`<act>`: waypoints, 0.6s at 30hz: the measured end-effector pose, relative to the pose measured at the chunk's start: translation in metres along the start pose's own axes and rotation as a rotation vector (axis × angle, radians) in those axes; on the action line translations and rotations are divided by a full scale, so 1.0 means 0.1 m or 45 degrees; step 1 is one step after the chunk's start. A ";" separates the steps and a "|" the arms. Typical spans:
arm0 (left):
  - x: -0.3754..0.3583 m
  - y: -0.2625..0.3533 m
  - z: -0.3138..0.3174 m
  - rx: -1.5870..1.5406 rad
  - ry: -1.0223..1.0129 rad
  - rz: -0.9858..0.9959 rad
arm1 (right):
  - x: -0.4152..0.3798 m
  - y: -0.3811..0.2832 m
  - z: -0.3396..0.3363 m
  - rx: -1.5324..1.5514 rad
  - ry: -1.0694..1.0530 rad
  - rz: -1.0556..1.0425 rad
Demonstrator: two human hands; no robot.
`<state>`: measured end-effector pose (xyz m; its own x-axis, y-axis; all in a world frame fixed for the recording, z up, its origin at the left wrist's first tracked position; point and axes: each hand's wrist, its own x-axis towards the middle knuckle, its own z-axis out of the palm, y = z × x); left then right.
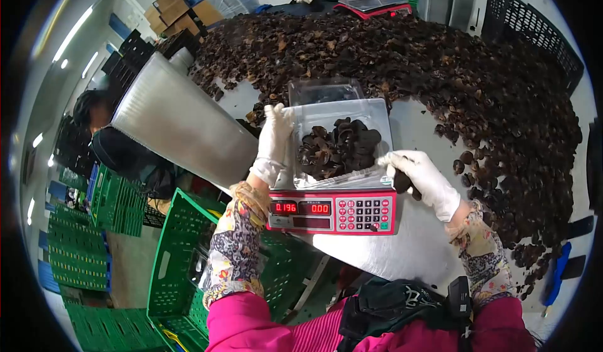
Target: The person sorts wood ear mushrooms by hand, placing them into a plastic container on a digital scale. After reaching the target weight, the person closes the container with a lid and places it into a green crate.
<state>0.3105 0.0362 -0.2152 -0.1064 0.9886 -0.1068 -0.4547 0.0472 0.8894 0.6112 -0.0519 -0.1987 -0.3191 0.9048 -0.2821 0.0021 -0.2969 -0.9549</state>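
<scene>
A clear rectangular plastic tray (379,114) is standing on a red and white electronic scale (341,212), and inside the tray there is a small pile of dark brown, curled fungus-like pieces (339,146). The red digits of the scale show 0.196 on the left and 0.00 beside it.

The left hand (274,139), in a white glove, is at the left side of the tray; its fingers point away from the body and lie close together, but I cannot tell if they pinch the rim. The right hand (426,179), also in a white glove, is at the near right corner of the tray. Its fingers are bent around some loose dark pieces (402,181), while the fingertips reach to the tray's edge.

Behind the tray, a large heap of the same dark material (440,69) covers much of the grey worktop (399,258). To the left leans a long stack of clear plastic trays (182,119), and below it is a green perforated plastic crate (179,251).
</scene>
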 end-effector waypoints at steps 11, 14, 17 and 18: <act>-1.01 0.11 0.05 1.670 -0.342 0.816 | -0.05 0.00 -0.16 0.205 0.064 0.005; -1.03 -0.05 0.02 1.330 -0.031 0.499 | 0.01 0.04 -0.15 -0.052 0.084 0.013; -1.04 -0.01 -0.06 0.632 -0.254 -0.339 | -0.02 0.00 -0.14 -0.090 0.012 -0.022; -1.08 -0.07 -0.05 0.473 -0.261 -0.401 | -0.04 -0.12 -0.09 -0.122 0.071 0.153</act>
<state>0.3201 -0.0716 -0.2119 0.1772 0.9243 -0.3381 -0.0890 0.3572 0.9298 0.6209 -0.0495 -0.1865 -0.2580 0.8809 -0.3967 0.1282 -0.3758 -0.9178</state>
